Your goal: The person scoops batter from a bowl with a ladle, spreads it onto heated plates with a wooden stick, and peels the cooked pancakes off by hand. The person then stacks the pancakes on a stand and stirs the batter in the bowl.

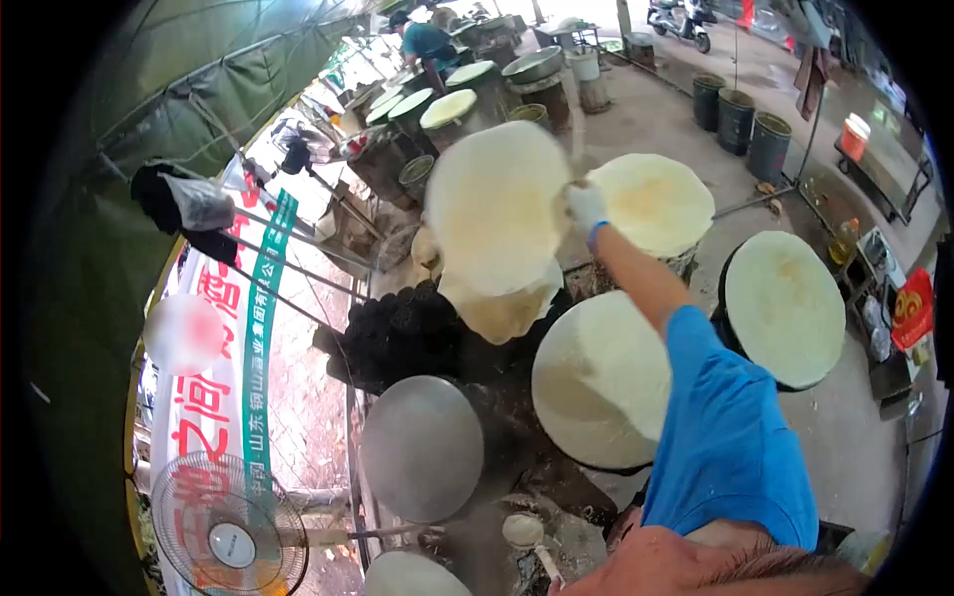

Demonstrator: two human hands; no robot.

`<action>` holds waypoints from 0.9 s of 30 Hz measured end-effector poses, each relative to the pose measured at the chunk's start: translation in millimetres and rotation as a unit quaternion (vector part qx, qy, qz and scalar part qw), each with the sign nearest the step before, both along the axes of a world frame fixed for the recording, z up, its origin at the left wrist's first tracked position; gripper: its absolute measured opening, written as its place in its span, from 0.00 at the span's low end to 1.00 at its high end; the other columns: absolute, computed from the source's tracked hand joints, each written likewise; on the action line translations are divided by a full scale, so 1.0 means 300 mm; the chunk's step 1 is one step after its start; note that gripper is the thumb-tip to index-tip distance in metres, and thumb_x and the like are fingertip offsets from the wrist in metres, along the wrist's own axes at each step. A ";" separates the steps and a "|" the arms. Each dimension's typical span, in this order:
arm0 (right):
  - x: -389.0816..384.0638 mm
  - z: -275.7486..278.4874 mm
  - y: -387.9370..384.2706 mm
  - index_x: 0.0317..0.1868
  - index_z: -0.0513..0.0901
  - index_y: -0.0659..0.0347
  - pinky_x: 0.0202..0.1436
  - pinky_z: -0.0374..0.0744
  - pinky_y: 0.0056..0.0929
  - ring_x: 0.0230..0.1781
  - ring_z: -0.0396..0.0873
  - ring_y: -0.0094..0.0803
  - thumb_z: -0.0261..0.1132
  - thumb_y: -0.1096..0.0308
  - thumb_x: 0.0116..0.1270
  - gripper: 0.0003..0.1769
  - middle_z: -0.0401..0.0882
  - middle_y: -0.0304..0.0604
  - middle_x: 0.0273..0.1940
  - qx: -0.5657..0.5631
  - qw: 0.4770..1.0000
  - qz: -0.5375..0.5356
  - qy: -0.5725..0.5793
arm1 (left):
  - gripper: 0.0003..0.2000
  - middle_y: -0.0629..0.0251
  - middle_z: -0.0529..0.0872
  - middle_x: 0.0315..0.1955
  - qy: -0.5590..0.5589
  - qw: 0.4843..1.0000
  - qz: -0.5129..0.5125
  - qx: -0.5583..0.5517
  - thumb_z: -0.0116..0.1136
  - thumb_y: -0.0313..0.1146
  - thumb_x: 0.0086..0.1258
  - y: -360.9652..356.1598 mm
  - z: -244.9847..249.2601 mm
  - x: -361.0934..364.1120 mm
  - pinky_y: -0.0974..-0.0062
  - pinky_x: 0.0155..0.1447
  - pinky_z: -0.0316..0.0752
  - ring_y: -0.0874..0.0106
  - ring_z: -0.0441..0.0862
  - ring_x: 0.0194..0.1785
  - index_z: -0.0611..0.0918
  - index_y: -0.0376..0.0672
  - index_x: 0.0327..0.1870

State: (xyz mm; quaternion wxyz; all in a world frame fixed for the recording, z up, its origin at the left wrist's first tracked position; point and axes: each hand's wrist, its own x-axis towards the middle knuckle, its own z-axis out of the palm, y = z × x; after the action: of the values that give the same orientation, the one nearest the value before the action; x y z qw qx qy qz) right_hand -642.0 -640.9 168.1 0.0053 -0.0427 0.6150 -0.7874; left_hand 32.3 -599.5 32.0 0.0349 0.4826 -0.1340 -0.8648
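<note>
My right hand, in a white glove with a blue band at the wrist, is stretched far forward, its fingers closed at the right edge of a large thin pancake. The pancake is pale and blurred by motion. Below it, another thin sheet droops with a ragged edge over a black heap. Close to my arm are round griddles covered with pale pancakes: one just right of the hand, one under the forearm with a fold across it. My left hand is out of view.
A bare grey griddle steams at lower left, near a ladle. Another pancake-covered griddle stands right. A fan and banner line the left. Dark buckets stand behind; a co-worker bends over far griddles.
</note>
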 end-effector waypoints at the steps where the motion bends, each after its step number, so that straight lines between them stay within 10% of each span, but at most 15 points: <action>1: -0.151 -0.101 0.135 0.43 0.79 0.63 0.21 0.72 0.27 0.21 0.72 0.26 0.56 0.64 0.61 0.14 0.77 0.40 0.29 -0.040 0.999 0.001 0.032 | 0.08 0.73 0.65 0.18 -0.001 1.000 -0.006 -0.008 0.50 0.40 0.72 0.013 0.018 -0.077 0.83 0.21 0.60 0.81 0.62 0.16 0.72 0.48 0.37; 7: -0.333 -0.276 0.804 0.48 0.78 0.61 0.22 0.72 0.32 0.18 0.73 0.30 0.54 0.65 0.60 0.17 0.77 0.41 0.26 0.009 0.975 -0.183 -0.126 | 0.06 0.73 0.65 0.18 -0.005 0.999 -0.021 -0.040 0.50 0.40 0.72 0.117 0.086 -0.356 0.83 0.20 0.58 0.81 0.61 0.16 0.72 0.49 0.38; 11: -0.639 -0.719 0.944 0.42 0.83 0.65 0.24 0.74 0.42 0.22 0.79 0.41 0.57 0.63 0.60 0.16 0.81 0.52 0.27 0.143 0.923 -0.255 -0.248 | 0.06 0.73 0.65 0.18 -0.022 0.998 0.001 -0.059 0.50 0.39 0.72 0.186 0.102 -0.420 0.84 0.19 0.58 0.82 0.60 0.15 0.71 0.49 0.38; 15: -0.801 -0.903 0.987 0.38 0.84 0.62 0.31 0.75 0.44 0.27 0.80 0.46 0.57 0.54 0.62 0.20 0.83 0.57 0.31 0.466 0.846 -0.236 -0.109 | 0.05 0.73 0.64 0.18 -0.038 0.996 0.046 -0.070 0.50 0.38 0.72 0.248 0.120 -0.405 0.84 0.18 0.57 0.82 0.60 0.15 0.71 0.50 0.39; 19: -0.730 -0.881 0.929 0.41 0.84 0.63 0.34 0.76 0.42 0.30 0.80 0.44 0.58 0.55 0.63 0.19 0.83 0.53 0.33 0.461 0.864 -0.195 -0.051 | 0.05 0.73 0.64 0.17 -0.042 0.984 0.154 -0.080 0.50 0.38 0.72 0.364 0.153 -0.308 0.84 0.17 0.56 0.82 0.59 0.15 0.71 0.50 0.40; 24: -0.386 -0.825 0.500 0.45 0.83 0.64 0.37 0.76 0.40 0.33 0.79 0.41 0.59 0.56 0.64 0.20 0.83 0.49 0.36 0.250 0.963 0.072 0.075 | 0.04 0.73 0.64 0.17 0.032 0.919 0.391 -0.030 0.50 0.37 0.72 0.715 0.173 -0.177 0.85 0.16 0.55 0.82 0.58 0.14 0.71 0.51 0.41; 27: 0.135 -0.775 0.252 0.48 0.82 0.65 0.40 0.76 0.39 0.35 0.79 0.39 0.60 0.57 0.64 0.20 0.83 0.47 0.38 0.204 0.900 0.383 0.044 | 0.04 0.73 0.64 0.17 0.107 0.847 0.520 -0.013 0.50 0.37 0.72 0.935 0.220 -0.133 0.85 0.16 0.55 0.82 0.58 0.14 0.70 0.51 0.41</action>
State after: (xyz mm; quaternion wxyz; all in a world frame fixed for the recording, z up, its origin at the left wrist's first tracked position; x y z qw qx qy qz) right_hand -601.6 -565.4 -64.4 0.2878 -0.3073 0.6977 -0.5796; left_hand -7.7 -318.9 97.9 0.5000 0.3855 0.1295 -0.7646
